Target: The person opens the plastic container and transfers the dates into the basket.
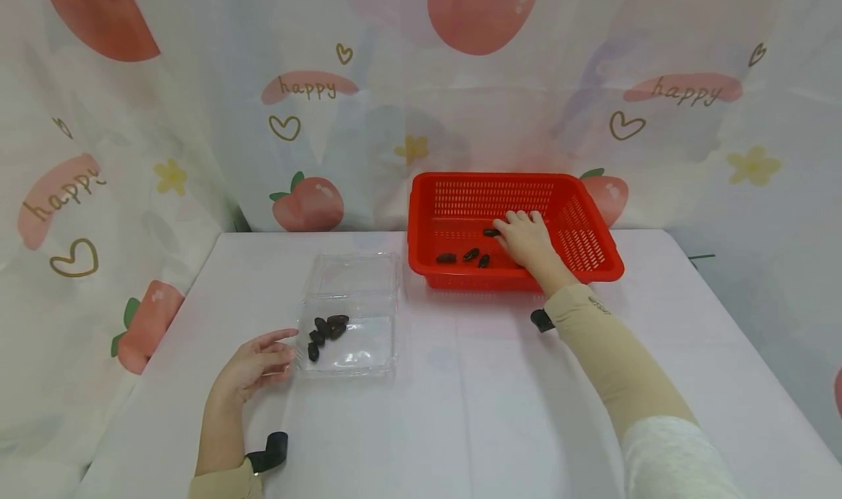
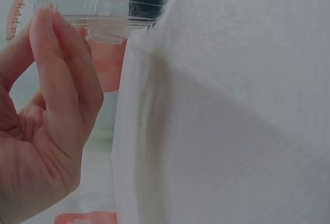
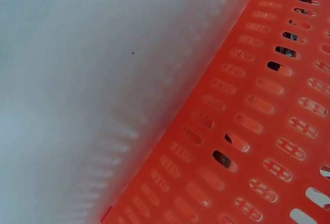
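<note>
A clear plastic clamshell box lies with its lid folded back on the table. Several dark, glossy oval pieces are grouped in its left part. My left hand pinches the box's left edge; the fingertips meet at its corner in the left wrist view. My right hand reaches down into a red plastic basket, its fingertips partly hidden. One dark oval piece is right beside the thumb, and I cannot tell whether the hand grips it. More dark pieces lie left of the hand.
A white cloth covers the table. The basket stands at the back, against a printed curtain that also closes off both sides. Through the slotted basket wall, bits of dark pieces show in the right wrist view.
</note>
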The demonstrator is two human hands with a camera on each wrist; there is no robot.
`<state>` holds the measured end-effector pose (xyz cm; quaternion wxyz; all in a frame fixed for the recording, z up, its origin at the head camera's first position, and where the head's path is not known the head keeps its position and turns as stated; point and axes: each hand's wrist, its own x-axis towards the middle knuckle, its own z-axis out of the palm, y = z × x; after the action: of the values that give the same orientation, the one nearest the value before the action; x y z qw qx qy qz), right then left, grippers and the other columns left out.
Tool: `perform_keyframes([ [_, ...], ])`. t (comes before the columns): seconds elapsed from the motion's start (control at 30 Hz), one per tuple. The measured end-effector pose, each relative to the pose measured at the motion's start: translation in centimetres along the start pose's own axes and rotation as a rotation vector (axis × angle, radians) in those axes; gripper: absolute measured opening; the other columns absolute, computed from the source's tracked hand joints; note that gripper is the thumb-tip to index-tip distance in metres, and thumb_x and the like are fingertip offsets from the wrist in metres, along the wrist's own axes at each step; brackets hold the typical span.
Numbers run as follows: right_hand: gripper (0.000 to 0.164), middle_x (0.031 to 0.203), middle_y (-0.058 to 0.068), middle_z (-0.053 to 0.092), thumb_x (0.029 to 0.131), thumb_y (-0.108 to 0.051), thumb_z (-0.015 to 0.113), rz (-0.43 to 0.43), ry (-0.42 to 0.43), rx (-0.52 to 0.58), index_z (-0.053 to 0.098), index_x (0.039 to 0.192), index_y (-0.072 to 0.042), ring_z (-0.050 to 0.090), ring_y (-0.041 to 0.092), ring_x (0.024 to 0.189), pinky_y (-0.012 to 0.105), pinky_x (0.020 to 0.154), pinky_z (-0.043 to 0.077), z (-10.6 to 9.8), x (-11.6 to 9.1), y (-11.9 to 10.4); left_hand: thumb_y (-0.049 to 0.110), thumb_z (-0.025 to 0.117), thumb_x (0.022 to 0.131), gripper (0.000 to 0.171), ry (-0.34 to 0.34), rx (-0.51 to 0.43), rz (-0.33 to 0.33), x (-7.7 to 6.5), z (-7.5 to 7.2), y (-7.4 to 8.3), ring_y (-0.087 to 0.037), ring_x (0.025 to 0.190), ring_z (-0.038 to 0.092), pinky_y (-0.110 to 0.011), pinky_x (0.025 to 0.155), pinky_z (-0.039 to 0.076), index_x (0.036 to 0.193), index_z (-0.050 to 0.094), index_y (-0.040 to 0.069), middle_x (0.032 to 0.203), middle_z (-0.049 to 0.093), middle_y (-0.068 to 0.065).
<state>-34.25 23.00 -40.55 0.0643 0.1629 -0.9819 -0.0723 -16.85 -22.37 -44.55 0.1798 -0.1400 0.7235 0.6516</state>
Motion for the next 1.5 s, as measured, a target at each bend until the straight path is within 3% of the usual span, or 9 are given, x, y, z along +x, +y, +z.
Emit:
perform_keyframes([
  [0.33, 0.032, 0.109, 0.015, 0.052, 0.09, -0.026, 0.057, -0.009, -0.029, 0.004, 0.056, 0.119, -0.012, 0.046, 0.034, 0.105, 0.051, 0.094, 0.032, 0.0, -0.1, -0.1, 0.008, 0.065, 0.084, 0.054, -0.002, 0.005, 0.007, 0.0, 0.0, 0.0, -0.012, 0.069, 0.056, -0.02, 0.061, 0.052, 0.133, 0.043, 0.001, 0.085, 0.055, 0.001],
  [0.57, 0.031, 0.118, 0.018, 0.051, 0.09, -0.022, 0.057, -0.012, -0.04, 0.021, 0.056, 0.12, -0.012, 0.044, 0.036, 0.113, 0.055, 0.1, 0.027, 0.2, 0.0, -0.2, 0.007, 0.064, 0.084, 0.054, -0.01, 0.014, 0.017, -0.1, 0.0, 0.0, -0.012, 0.07, 0.056, -0.02, 0.062, 0.052, 0.133, 0.042, 0.0, 0.085, 0.054, 0.001],
  [0.97, 0.03, 0.116, 0.016, 0.05, 0.093, -0.021, 0.052, 0.008, -0.042, 0.027, 0.054, 0.121, -0.012, 0.043, 0.035, 0.11, 0.054, 0.096, 0.029, -0.1, -0.1, -0.1, 0.007, 0.064, 0.084, 0.054, -0.02, -0.012, 0.023, 0.0, -0.1, -0.1, -0.011, 0.068, 0.056, -0.02, 0.061, 0.052, 0.132, 0.042, -0.002, 0.085, 0.053, -0.001],
  [1.3, 0.028, 0.112, 0.014, 0.048, 0.093, -0.021, 0.053, 0.023, 0.085, 0.044, 0.051, 0.12, -0.012, 0.043, 0.033, 0.104, 0.05, 0.092, 0.031, -1.5, -0.1, -0.6, 0.007, 0.064, 0.084, 0.054, -0.018, -0.018, 0.019, -0.1, -0.1, 0.0, -0.011, 0.069, 0.056, -0.02, 0.062, 0.053, 0.132, 0.043, -0.002, 0.086, 0.053, 0.0],
  [1.5, 0.027, 0.109, 0.012, 0.049, 0.092, -0.021, 0.053, -0.039, 0.217, 0.046, 0.052, 0.118, -0.012, 0.045, 0.031, 0.102, 0.049, 0.092, 0.032, -3.0, -0.1, -2.7, 0.005, 0.063, 0.084, 0.054, -0.025, -0.029, 0.022, -0.3, 0.0, 0.2, -0.011, 0.068, 0.056, -0.02, 0.061, 0.053, 0.133, 0.041, -0.002, 0.083, 0.055, 0.001],
])
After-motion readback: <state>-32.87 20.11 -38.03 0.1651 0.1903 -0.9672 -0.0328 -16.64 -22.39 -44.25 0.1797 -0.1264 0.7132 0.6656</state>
